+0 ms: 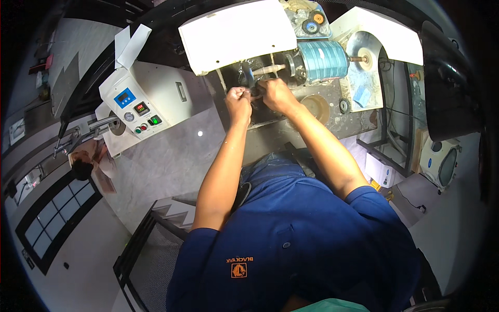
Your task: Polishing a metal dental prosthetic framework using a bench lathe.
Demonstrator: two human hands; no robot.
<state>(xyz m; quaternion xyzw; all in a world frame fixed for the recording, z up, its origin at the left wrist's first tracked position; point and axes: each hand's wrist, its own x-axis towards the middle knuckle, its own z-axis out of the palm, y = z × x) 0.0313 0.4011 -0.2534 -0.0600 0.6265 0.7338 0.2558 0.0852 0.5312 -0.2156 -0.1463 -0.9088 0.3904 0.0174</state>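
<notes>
Room: pale floor [169,151] at left, white control cabinet [174,91] far left. Grey, stained counter [359,122] ahead, with a white hood [239,34] on its far side and a blue motor [323,60] right of it, tapered spindle [271,69] pointing left. Right hand [277,95] and left hand [239,105] meet on the spindle's near side, fingers drawn narrow, apparently pinching a small dark piece [254,92] between them; shape hidden. Judged step: working the piece near the spindle; next move calls for steady two-handed control.

Blue motor [323,58] on speckled workbench [340,124]
</notes>
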